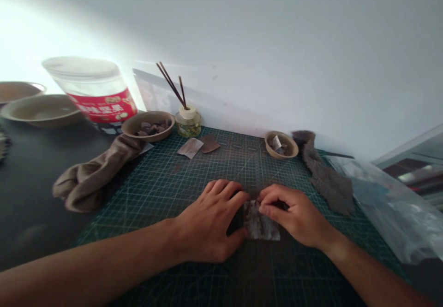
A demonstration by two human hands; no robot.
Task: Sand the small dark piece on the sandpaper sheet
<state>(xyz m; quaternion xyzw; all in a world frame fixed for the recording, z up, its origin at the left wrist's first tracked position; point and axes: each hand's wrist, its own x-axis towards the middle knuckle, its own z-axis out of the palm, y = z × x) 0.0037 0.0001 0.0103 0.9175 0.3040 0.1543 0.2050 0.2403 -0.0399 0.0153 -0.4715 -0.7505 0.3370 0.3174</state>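
Observation:
A small square sheet [263, 226], grey, streaked and worn, perhaps sandpaper, lies flat on the green cutting mat [238, 168]. My left hand [212, 224] is at its left side, thumb and index finger spread along the edge and holding it down. At the sheet's top edge, my right hand [297, 215] has thumb and fingers pinched together. Whatever sits between those fingertips is mostly hidden; a small dark spot shows there. Farther back on the mat lie a light grey square sheet [190, 148] and a brown square sheet [209, 144].
Dark chunks fill a bowl [162, 134] at the left; a smaller bowl [290, 150] holds several pieces. Brown cloth [93, 173], grey cloth [330, 185] and clear plastic [391, 210] flank the mat. A reed diffuser [188, 125] and red-labelled tub [100, 99] stand behind.

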